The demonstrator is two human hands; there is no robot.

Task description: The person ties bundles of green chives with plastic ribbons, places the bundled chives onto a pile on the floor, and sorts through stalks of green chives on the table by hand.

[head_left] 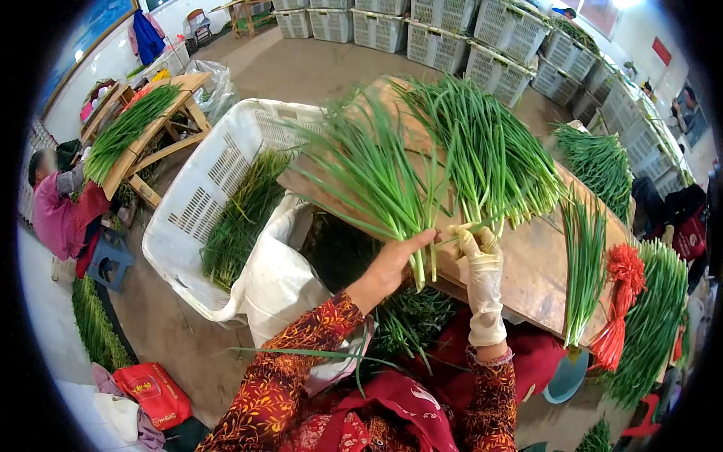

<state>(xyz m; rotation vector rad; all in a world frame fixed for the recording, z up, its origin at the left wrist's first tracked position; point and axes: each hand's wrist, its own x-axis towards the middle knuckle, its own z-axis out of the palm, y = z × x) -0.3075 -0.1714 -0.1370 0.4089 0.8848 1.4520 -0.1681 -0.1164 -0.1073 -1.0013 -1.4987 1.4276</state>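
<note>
My bare left hand [393, 264] is closed round a loose bunch of green onions [380, 177], leaves fanning up and away, pale ends below the thumb. Close on its right, my right hand [482, 282] wears a whitish glove. Its fingertips are pinched at a thin stalk by the bunch's lower ends; the exact grip is partly hidden. Beyond that hand, a large pile of green onions [489, 151] lies on the wooden board [520, 260]. Further right on the board are a small, narrow bundle [584, 264] and a bunch of red ties [621, 294].
A white plastic crate [177, 233] with greens and a white sack [275, 275] stands left of the board. More green onions [651, 324] lie at the right. Stacked crates [437, 47] line the back. Another person [60, 203] sits at a far-left bench.
</note>
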